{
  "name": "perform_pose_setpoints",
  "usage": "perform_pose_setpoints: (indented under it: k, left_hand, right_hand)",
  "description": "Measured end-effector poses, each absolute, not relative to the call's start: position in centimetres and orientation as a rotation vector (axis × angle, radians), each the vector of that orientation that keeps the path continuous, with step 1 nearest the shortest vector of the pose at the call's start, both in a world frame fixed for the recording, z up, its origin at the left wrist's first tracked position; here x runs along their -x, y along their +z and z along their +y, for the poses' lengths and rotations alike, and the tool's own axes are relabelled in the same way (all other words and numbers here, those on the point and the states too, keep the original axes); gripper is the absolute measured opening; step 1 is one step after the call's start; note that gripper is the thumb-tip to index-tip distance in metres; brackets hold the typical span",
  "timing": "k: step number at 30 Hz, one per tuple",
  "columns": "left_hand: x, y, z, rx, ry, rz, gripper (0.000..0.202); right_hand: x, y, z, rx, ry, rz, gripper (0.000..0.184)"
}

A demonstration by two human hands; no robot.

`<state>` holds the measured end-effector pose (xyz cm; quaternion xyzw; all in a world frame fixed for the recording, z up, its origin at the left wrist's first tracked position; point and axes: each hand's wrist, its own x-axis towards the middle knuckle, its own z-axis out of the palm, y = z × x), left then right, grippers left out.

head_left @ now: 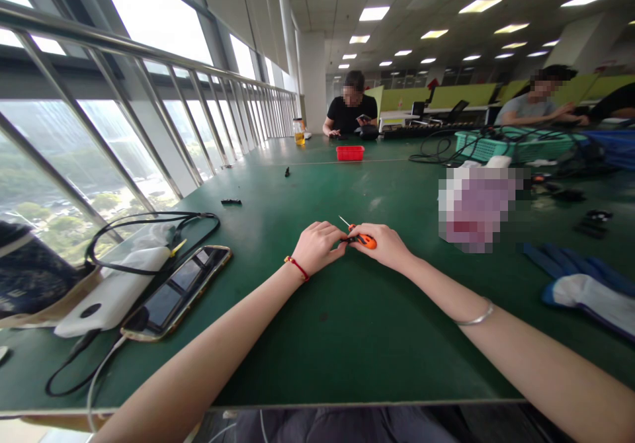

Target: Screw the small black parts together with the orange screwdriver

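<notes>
Both my hands meet at the middle of the green table. My right hand is closed round a small screwdriver with an orange handle; its thin shaft sticks up and to the left. My left hand is curled, fingertips pinched at the dark front end of the tool, on something I cannot make out. A red cord circles my left wrist, a silver bangle my right forearm.
At the left lie a phone, a white power bank and black cables. Blue-and-white gloves lie at the right. Small black parts, a red tray and a green basket sit farther off. Two people sit at the far end.
</notes>
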<state>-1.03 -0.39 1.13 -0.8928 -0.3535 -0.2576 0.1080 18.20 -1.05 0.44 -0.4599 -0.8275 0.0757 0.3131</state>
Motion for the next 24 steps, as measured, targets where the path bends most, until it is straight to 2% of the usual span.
perform_pose_setpoints:
  k: [9, 15, 24]
  left_hand:
    - [1.03, 0.58, -0.08, 2.605, -1.068, -0.964, 0.012]
    - [1.12, 0.5, 0.02, 2.573, -1.091, -0.861, 0.015]
    - [1.1, 0.41, 0.0, 2.585, -1.023, -0.957, 0.012]
  right_hand:
    - [-18.6, 0.07, -0.62, 1.163, 0.235, -2.14, 0.015]
    - [-18.64, -0.07, -0.48, 1.133, 0.3, -2.115, 0.016]
    - [-18.93, 0.32, -0.63, 1.222, 0.32, -2.139, 0.017]
